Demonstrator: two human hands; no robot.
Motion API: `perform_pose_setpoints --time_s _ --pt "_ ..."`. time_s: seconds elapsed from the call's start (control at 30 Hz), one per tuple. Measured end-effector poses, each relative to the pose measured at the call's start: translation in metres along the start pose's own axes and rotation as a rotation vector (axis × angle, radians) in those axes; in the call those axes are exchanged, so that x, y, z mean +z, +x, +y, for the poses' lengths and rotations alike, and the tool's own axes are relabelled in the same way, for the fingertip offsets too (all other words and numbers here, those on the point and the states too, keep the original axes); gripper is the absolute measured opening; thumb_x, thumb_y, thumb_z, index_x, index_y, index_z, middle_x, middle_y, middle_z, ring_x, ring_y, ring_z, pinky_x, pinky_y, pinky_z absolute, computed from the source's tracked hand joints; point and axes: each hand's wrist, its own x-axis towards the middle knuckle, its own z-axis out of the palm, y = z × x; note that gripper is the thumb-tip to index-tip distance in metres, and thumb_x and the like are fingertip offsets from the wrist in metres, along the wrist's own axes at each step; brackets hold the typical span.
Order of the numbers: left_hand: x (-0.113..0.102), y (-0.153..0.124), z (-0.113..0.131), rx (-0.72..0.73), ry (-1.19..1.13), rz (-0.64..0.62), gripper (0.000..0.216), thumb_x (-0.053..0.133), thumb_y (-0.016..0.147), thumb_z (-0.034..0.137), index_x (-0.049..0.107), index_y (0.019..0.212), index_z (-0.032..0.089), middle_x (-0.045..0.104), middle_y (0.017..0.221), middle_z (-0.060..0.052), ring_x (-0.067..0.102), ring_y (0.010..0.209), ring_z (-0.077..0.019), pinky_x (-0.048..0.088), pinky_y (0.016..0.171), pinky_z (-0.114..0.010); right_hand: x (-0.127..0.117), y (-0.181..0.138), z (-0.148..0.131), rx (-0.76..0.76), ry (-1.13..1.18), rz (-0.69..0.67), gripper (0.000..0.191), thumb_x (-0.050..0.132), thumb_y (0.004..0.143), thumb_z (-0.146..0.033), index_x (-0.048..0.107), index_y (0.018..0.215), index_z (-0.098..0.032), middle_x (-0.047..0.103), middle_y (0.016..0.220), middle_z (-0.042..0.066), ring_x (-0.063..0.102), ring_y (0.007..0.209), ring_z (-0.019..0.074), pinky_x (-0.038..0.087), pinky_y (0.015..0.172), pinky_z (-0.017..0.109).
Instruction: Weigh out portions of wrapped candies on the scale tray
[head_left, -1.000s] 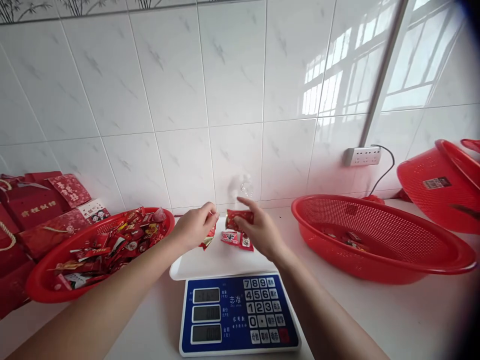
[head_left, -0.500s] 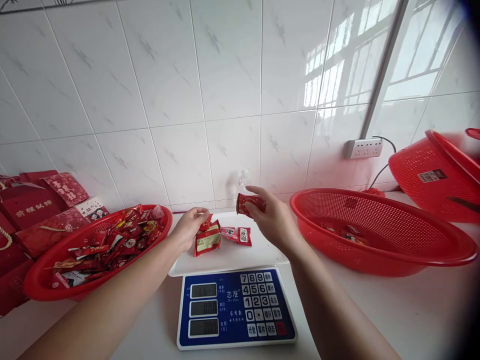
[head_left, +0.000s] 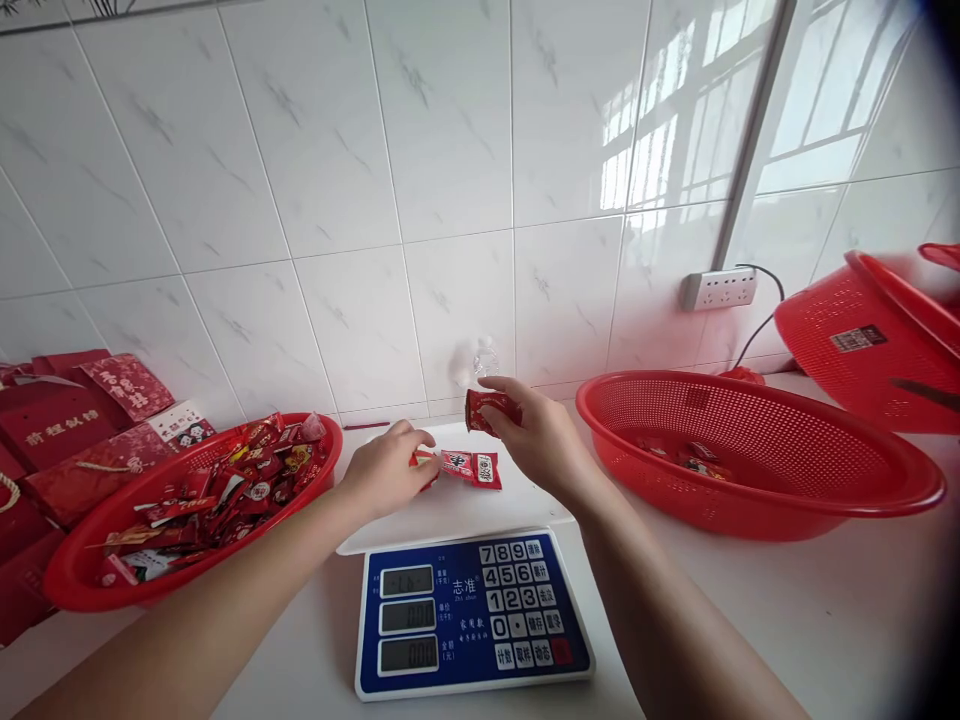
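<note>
My right hand [head_left: 541,432] is closed around a dark red wrapped snack packet [head_left: 480,413], lifted over the white pan [head_left: 369,528] of a weighing scale. Over the pan's left side, my left hand [head_left: 390,470] has thumb and fingers curled on another red snack packet [head_left: 424,458], mostly hidden behind the fingers. A red-and-pink packet [head_left: 457,463] lies on the pan between the hands, joined or touching at its right end a red packet with a white label [head_left: 486,470]. The scale's blue keypad panel [head_left: 465,650] faces me in front of the pan.
On the left, a red basket [head_left: 67,590] holds many wrapped snacks, with red gift boxes [head_left: 67,430] behind. A larger red basket [head_left: 750,510] at right holds a few packets. Another red basket [head_left: 825,310] leans beyond it, near a power strip [head_left: 720,290] on the tiled wall.
My left hand has moved right and closed over the red packets at the pan's left, covering them. My right hand still holds its packet, nearly in place. The view has shifted slightly.
</note>
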Motion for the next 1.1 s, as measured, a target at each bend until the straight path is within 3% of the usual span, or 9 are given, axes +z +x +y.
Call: perform_pose_setpoints --time_s 0.2,0.37,0.47,0.6,0.7,0.8,0.9,1.0,1.1 --pt "0.009 -0.005 -0.010 0.016 0.308 -0.203 0.047 0.050 0.074 0.060 0.064 0.103 0.026 0.061 0.107 -0.007 0.062 0.086 -0.0287 0.042 0.063 -0.033 0.002 0.000 0.001 -0.006 -0.006 -0.018 0.035 0.048 0.082 -0.023 0.060 0.115 -0.023 0.071 0.091 0.004 0.064 0.082 0.0200 0.047 0.069 0.032" --pt "0.008 -0.001 -0.019 -0.007 0.271 -0.171 0.031 0.046 0.082 0.044 0.066 0.098 0.028 0.066 0.103 -0.005 0.062 0.088 -0.0271 0.041 0.064 -0.032 0.004 -0.001 0.002 -0.036 -0.036 -0.036 0.034 0.049 0.082 -0.022 0.060 0.113 -0.023 0.071 0.088 0.003 0.064 0.081 0.0197 0.046 0.070 0.032" --pt "0.001 0.004 -0.023 -0.057 0.107 -0.047 0.025 0.045 0.083 0.036 0.065 0.095 0.027 0.069 0.096 -0.004 0.063 0.088 -0.0256 0.042 0.068 -0.031 0.002 0.000 0.003 -0.024 -0.058 -0.062 0.034 0.049 0.082 -0.022 0.060 0.114 -0.023 0.071 0.086 0.003 0.064 0.079 0.0194 0.046 0.068 0.031" --pt "-0.011 0.008 -0.021 -0.155 -0.339 0.182 0.022 0.048 0.081 0.036 0.057 0.094 0.022 0.068 0.089 -0.004 0.064 0.081 -0.0218 0.045 0.068 -0.030 -0.002 0.001 0.005 -0.024 -0.065 -0.083 0.035 0.048 0.083 -0.023 0.058 0.117 -0.022 0.071 0.086 0.004 0.064 0.077 0.0193 0.045 0.067 0.031" --pt "-0.014 0.006 -0.019 -0.275 -0.614 0.142 0.032 0.048 0.081 0.046 0.054 0.099 0.021 0.068 0.085 -0.004 0.064 0.073 -0.0203 0.047 0.063 -0.030 -0.003 0.002 0.005 -0.025 -0.073 -0.099 0.035 0.048 0.083 -0.022 0.058 0.117 -0.021 0.071 0.086 0.005 0.064 0.077 0.0189 0.045 0.067 0.030" --pt "-0.009 0.001 -0.023 -0.313 -0.449 -0.030 0.048 0.047 0.080 0.051 0.049 0.119 0.022 0.067 0.100 -0.009 0.064 0.074 -0.0217 0.047 0.066 -0.033 -0.004 0.001 0.005 -0.029 -0.102 -0.119 0.036 0.048 0.083 -0.021 0.058 0.118 -0.021 0.071 0.086 0.004 0.063 0.078 0.0186 0.044 0.068 0.029" --pt "-0.001 -0.002 -0.028 -0.204 -0.133 -0.005 0.058 0.051 0.080 0.048 0.042 0.132 0.024 0.058 0.124 -0.012 0.061 0.097 -0.0256 0.044 0.083 -0.037 -0.006 0.001 0.005 -0.023 -0.170 -0.162 0.037 0.048 0.083 -0.020 0.059 0.118 -0.021 0.071 0.087 0.005 0.062 0.079 0.0190 0.043 0.066 0.028" --pt "0.004 -0.005 -0.025 -0.077 -0.064 0.009 0.054 0.048 0.081 0.051 0.048 0.128 0.025 0.054 0.131 -0.009 0.052 0.114 -0.0255 0.040 0.092 -0.035 -0.006 0.000 0.008 -0.001 -0.203 -0.257 0.037 0.049 0.082 -0.020 0.059 0.117 -0.020 0.070 0.087 0.006 0.061 0.078 0.0187 0.043 0.064 0.027" --pt "0.006 -0.006 -0.016 -0.017 -0.053 -0.070 0.046 0.049 0.080 0.051 0.058 0.115 0.023 0.058 0.125 -0.006 0.054 0.112 -0.0242 0.042 0.090 -0.032 -0.001 0.000 0.013 0.014 -0.149 -0.404 0.037 0.053 0.080 -0.022 0.060 0.116 -0.019 0.070 0.088 0.006 0.061 0.073 0.0170 0.044 0.059 0.025"
